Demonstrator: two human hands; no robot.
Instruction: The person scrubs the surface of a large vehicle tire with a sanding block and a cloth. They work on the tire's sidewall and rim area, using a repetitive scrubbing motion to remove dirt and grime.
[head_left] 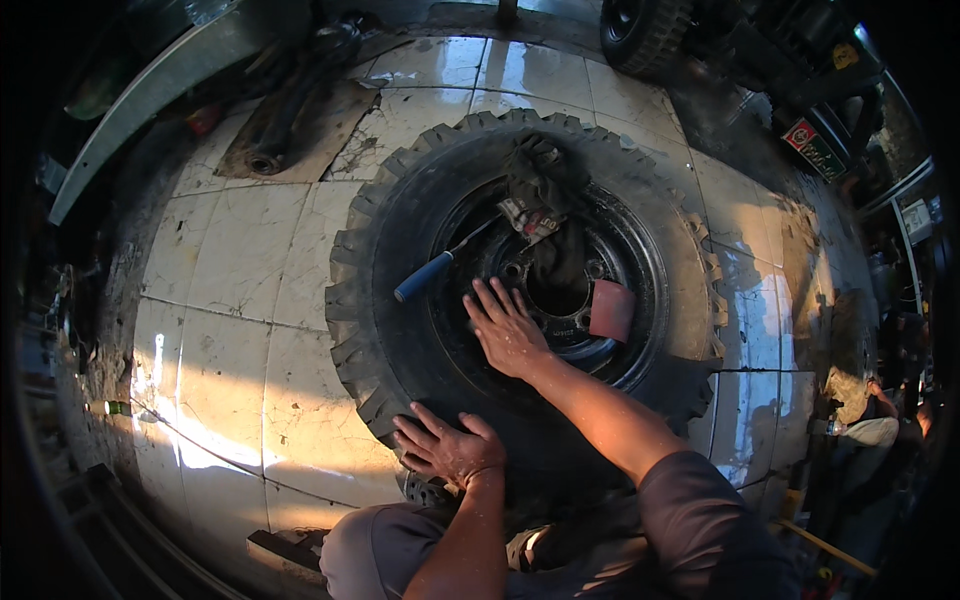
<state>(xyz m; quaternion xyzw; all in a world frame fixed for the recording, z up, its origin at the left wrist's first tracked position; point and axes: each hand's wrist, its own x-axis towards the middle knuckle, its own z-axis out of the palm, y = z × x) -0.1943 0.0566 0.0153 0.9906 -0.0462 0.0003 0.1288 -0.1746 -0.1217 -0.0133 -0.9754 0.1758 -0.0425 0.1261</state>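
Note:
A large black tyre (395, 240) with chunky tread lies flat on its side, mounted on a black steel wheel rim (640, 265). My right hand (507, 330) rests palm down by the rim's near-left edge, fingers spread and holding nothing. On the tyre's near-left sidewall is my left hand (452, 447), also open. A screwdriver-like tool with a blue handle (425, 277) lies across the sidewall, its shaft reaching over the rim. Beside the centre hole sits a dull red piece of sandpaper-like sheet (611, 310). A crumpled dark cloth (545, 185) drapes from the far sidewall toward the hub.
Cracked pale floor tiles (235, 235) surround the tyre. A metal shaft (280, 130) lies on cardboard (340, 125) at far left. Another tyre (645, 35) and vehicle parts stand at far right. A thin cable (215, 450) crosses the floor at left. Another person (870, 430) sits at right.

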